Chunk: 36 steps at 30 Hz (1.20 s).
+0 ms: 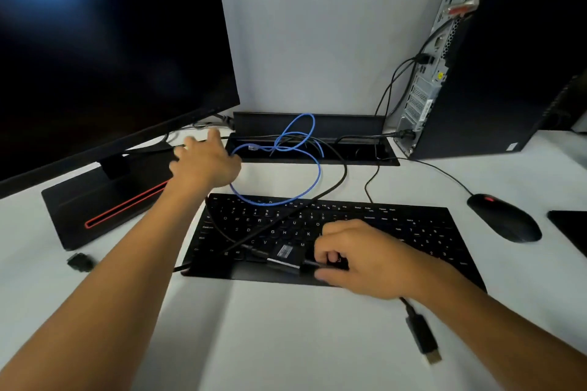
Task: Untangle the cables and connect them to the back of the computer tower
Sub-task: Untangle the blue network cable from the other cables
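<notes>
Head view puts you partway: some black cables already sit in the tower (422, 79) back. Your right hand (359, 259) pinches a black cable (320, 197) over the keyboard (413, 232); your left hand (206, 162), fingers relaxed, reaches behind the monitor (104, 51). Blue cable (286, 168) lies looped and unplugged on the counter (286, 327).

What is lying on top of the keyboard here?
On the keyboard lie a loop of blue cable, a black cable and a black adapter, which the right hand holds. Keys under hand and adapter are hidden.
</notes>
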### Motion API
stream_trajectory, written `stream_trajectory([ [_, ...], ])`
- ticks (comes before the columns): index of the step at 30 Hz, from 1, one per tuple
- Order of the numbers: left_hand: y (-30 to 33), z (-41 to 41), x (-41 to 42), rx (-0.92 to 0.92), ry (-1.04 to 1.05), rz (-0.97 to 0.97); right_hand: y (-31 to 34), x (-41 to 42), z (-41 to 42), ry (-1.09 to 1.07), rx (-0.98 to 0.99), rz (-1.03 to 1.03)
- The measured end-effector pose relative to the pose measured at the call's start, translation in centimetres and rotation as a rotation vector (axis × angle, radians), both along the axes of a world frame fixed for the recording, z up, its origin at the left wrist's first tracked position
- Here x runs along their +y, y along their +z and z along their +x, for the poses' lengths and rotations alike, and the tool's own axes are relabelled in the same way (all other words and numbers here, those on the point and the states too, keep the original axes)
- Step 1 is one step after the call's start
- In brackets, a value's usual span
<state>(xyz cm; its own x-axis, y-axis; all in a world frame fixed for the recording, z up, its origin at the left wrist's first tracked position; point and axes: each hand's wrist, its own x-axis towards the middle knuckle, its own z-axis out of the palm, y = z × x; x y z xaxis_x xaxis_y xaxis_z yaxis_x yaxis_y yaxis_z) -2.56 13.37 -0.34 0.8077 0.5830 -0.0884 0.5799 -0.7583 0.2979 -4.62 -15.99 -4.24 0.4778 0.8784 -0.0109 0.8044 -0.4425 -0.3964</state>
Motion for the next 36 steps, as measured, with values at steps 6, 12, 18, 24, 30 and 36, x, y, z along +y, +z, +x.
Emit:
stream_trajectory([
  [6,-0.4,-1.4,1.8,0.135,-0.060,-0.428,0.1,0.5,2.3,-0.248,0.094,0.133],
  [12,1.5,-1.2,2.0,-0.249,0.003,-0.854,-0.7,1.4,5.1,-0.412,-0.014,0.152],
  [18,5.0,-1.0,-1.3,-0.567,-0.180,-1.277,0.9,4.1,5.2,-0.245,-0.100,0.202],
  [24,5.7,-1.5,-1.1,-0.728,-0.216,-1.235,2.2,4.3,7.1,-0.180,-0.143,0.099],
  [30,7.5,-2.2,1.9,-0.888,-0.045,-1.387,2.0,-2.0,10.2,-0.510,-0.296,0.464],
  [36,7.2,-2.5,3.2,-0.906,0.010,-1.297,2.3,-5.6,12.7,-0.830,-0.210,0.506],
])
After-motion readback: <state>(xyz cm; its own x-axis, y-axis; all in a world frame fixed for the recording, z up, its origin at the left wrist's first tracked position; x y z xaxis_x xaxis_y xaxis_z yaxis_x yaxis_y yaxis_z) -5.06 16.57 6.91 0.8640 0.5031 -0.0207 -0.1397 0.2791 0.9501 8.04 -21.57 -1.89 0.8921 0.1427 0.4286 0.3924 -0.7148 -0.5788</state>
